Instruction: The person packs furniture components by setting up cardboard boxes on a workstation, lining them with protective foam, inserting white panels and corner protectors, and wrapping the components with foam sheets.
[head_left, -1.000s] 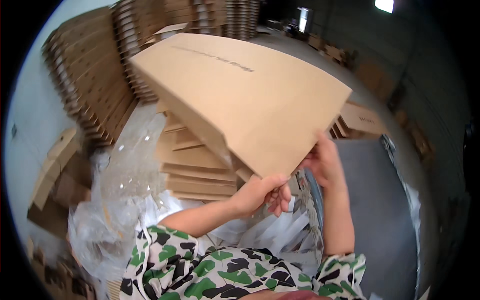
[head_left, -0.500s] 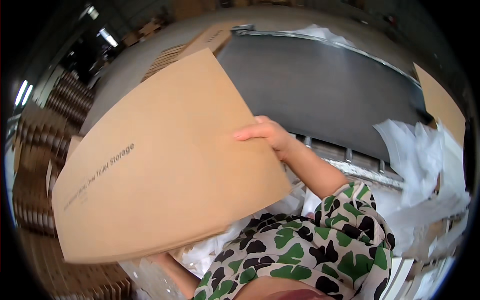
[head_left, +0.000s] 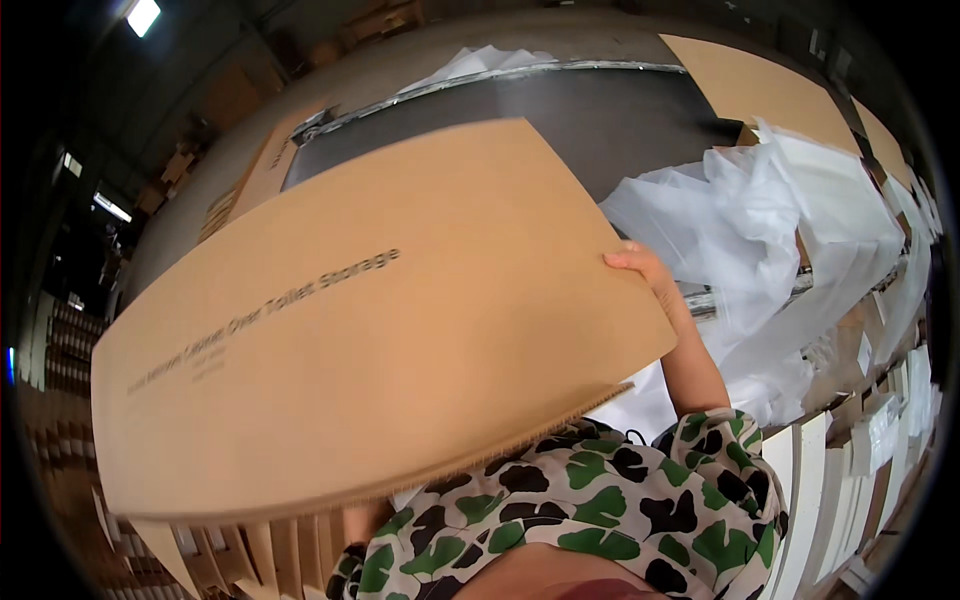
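A large flat brown cardboard carton [head_left: 420, 340], with dark lettering on its face, is held tilted in front of my body and spans much of the view. My right hand [head_left: 645, 264] grips its right edge, the thumb over the face and the other fingers behind. From below, my left forearm [head_left: 366, 520] reaches under the carton's lower edge. The left hand itself is hidden behind the cardboard, so its fingers do not show. Along the lower edge, a corrugated layered rim is visible.
Beyond the carton lies a dark conveyor belt [head_left: 610, 115] with a metal side rail. White foam wrap [head_left: 720, 210] drapes at the right, beside upright cardboard [head_left: 770, 85]. White boards [head_left: 800, 490] stand at lower right; stacked brown cardboard [head_left: 60, 440] is at left.
My view has swung to the right, bringing more foam wrap and white boards in. The carton has shifted rightward and lies flatter across the view, my right hand still on its edge.
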